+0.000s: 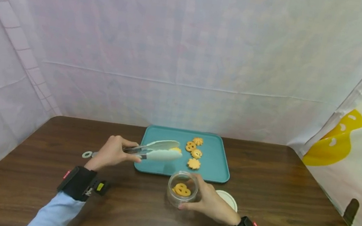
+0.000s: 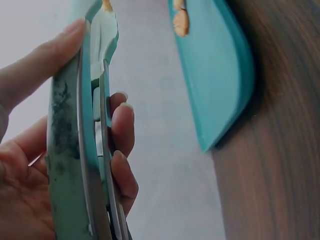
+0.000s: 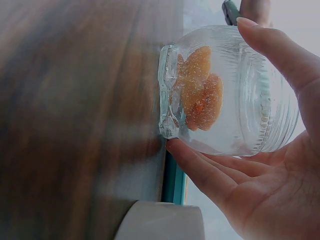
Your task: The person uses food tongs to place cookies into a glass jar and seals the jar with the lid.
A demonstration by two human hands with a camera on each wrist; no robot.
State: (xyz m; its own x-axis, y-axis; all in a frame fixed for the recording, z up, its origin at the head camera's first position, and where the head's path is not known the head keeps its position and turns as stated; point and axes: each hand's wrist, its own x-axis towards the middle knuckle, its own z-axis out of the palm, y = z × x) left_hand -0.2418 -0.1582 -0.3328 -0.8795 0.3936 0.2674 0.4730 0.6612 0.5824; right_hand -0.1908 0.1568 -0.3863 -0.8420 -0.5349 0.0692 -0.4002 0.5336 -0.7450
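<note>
My left hand (image 1: 112, 153) grips a pair of tongs (image 1: 163, 155) with pale green tips, thumb on one arm and fingers on the other. A yellowish cookie (image 1: 176, 149) is pinched between the tips, over the teal tray (image 1: 211, 173). The left wrist view shows the tongs' arms (image 2: 67, 130) nearly together. In front of the tray, my right hand (image 1: 208, 201) holds a clear jar (image 1: 174, 201), thumb on one side and fingers on the other. The jar is uncovered, and cookies (image 3: 200, 92), one pretzel-shaped, lie at its bottom.
On the tray sit several cookies (image 1: 193, 163), flower-shaped and pretzel-shaped, in a rough column. A white lid (image 1: 228, 200) lies on the brown wooden table (image 1: 277, 187), partly behind the right hand. Pale cloth (image 1: 182, 52) hangs behind the table's far edge.
</note>
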